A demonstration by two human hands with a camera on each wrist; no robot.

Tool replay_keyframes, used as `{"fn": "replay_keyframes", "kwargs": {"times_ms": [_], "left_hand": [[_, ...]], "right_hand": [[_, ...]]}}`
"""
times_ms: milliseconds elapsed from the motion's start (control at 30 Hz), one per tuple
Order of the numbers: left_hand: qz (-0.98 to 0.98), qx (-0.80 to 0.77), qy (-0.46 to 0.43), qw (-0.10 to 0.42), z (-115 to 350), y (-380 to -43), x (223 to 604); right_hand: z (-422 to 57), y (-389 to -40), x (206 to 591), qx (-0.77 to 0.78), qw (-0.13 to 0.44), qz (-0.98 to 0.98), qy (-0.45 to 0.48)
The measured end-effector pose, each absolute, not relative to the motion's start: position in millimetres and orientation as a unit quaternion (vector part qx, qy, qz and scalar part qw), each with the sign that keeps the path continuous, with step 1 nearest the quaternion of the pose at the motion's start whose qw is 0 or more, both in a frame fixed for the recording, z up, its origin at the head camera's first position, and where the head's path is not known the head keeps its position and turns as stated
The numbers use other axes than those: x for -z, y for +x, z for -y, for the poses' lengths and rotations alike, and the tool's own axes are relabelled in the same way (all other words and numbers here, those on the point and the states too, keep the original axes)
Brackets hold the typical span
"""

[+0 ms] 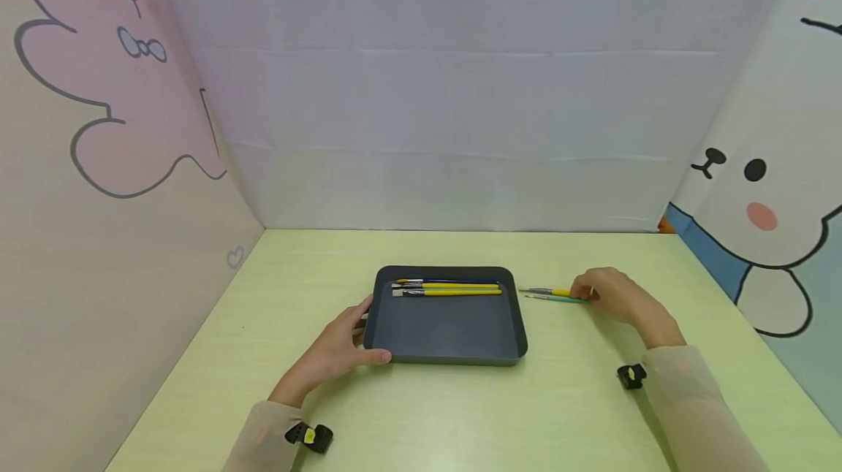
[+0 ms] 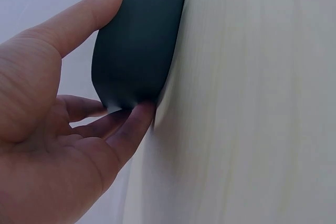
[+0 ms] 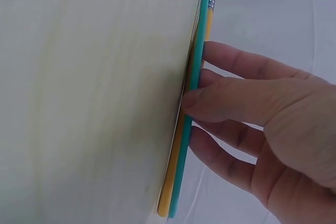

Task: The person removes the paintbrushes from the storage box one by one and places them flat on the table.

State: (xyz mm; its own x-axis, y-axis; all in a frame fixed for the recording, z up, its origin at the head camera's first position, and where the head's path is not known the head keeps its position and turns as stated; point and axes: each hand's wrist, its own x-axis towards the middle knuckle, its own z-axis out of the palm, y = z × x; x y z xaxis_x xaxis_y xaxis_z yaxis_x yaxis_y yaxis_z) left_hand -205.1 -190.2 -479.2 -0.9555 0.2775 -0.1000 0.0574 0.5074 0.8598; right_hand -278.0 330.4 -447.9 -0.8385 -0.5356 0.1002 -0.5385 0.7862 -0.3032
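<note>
A dark grey rectangular tray [image 1: 447, 337] lies on the table with three paintbrushes along its far side: one with a dark handle [image 1: 460, 280] and two with yellow handles [image 1: 463, 293]. My left hand [image 1: 335, 344] grips the tray's near left corner, thumb along the near wall and fingers against the left side. Right of the tray, my right hand [image 1: 612, 300] reaches down to two more paintbrushes, a green one [image 3: 198, 51] and a yellow one [image 3: 172, 177], lying side by side, bristles toward the tray. Its thumb and fingers pinch around their handles, covering part of them.
The pale wood-look table [image 1: 447, 421] ends at a white cloth wall [image 1: 460, 165] behind. Printed cartoon panels stand at the left [image 1: 131, 275] and right [image 1: 783, 275]. A small black device [image 1: 631, 375] is strapped at each wrist.
</note>
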Motion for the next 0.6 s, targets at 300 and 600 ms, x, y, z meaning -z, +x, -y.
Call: {"fn": "replay_keyframes", "kwargs": {"times_ms": [300,600], "left_hand": [[-0.860,-0.488,0.100,0.113,190.4,-206.3,479.7],[-0.859,-0.489,0.101,0.114,189.9,-205.9,478.7]], "right_hand": [[-329.9,-278.7,447.4,-0.159,-0.001,0.947,0.280],[-331.4,-279.0,449.2,-0.161,-0.003,0.946,0.280]]}}
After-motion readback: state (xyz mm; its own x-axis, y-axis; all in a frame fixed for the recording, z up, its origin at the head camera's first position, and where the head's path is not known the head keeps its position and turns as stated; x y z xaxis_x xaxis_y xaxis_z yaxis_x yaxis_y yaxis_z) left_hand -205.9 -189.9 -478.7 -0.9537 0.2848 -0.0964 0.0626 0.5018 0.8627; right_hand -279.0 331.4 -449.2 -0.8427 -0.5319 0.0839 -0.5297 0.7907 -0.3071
